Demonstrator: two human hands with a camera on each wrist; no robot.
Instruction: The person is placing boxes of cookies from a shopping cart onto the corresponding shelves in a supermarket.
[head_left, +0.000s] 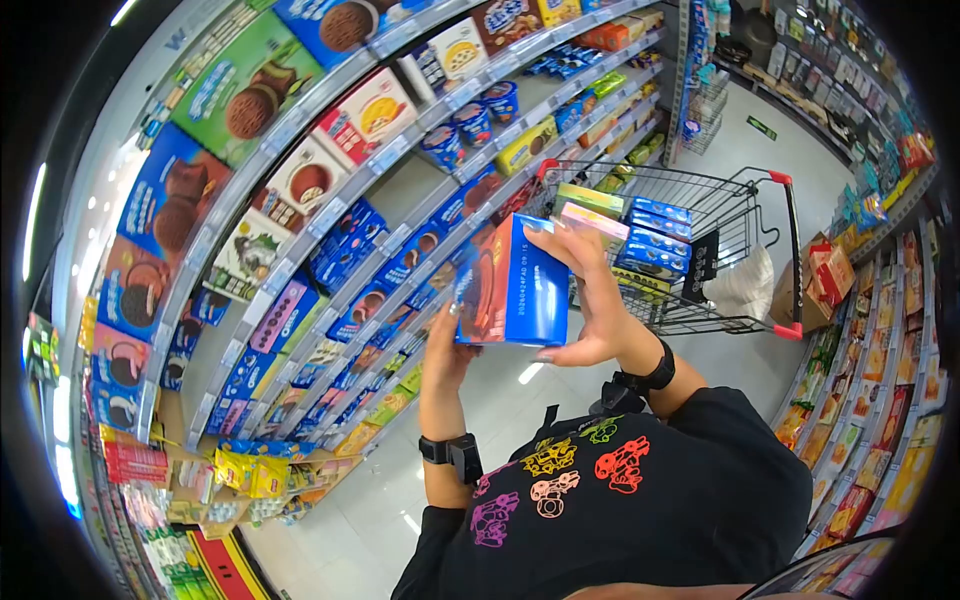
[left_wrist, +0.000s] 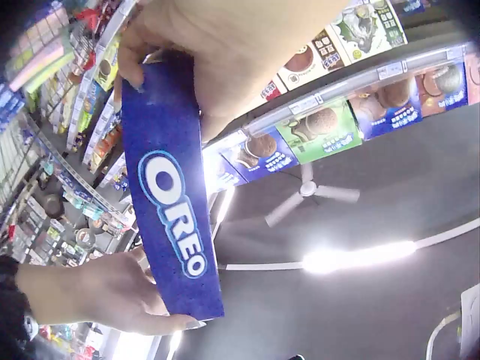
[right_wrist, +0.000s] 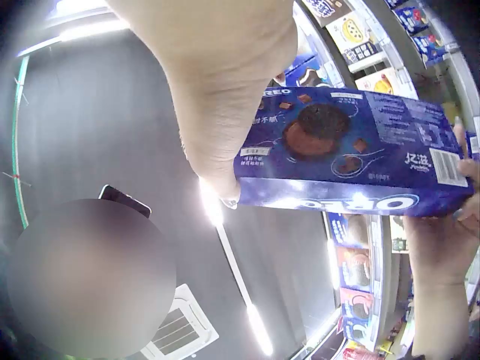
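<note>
A blue Oreo box (head_left: 540,290) is held up in front of the person's chest, between both hands, with the shelves (head_left: 400,192) to the left and the shopping cart (head_left: 797,250) to the right. The right hand (head_left: 592,300) grips one end of it, fingers slightly apart over one edge and thumb at the opposite edge. The left hand (head_left: 445,352) holds the other end, its fingers bent around the side; how close together they lie, I cannot tell. The left wrist view shows a narrow side with the big white brand name, and the right wrist view shows a wide side with a cookie picture and a barcode. Each wrist wears a black strap, and the person has on a black shirt (head_left: 670,490) with colourful printed figures. In the cart are a stack of blue packs (head_left: 656,240), a yellow-green box (head_left: 590,197), a pink pack (head_left: 597,221) and something white (head_left: 745,285) near the red-cornered end. Cookie boxes fill much of the shelves, with blue cups (head_left: 471,123) on one level and yellow bags (head_left: 250,472) lower down
</note>
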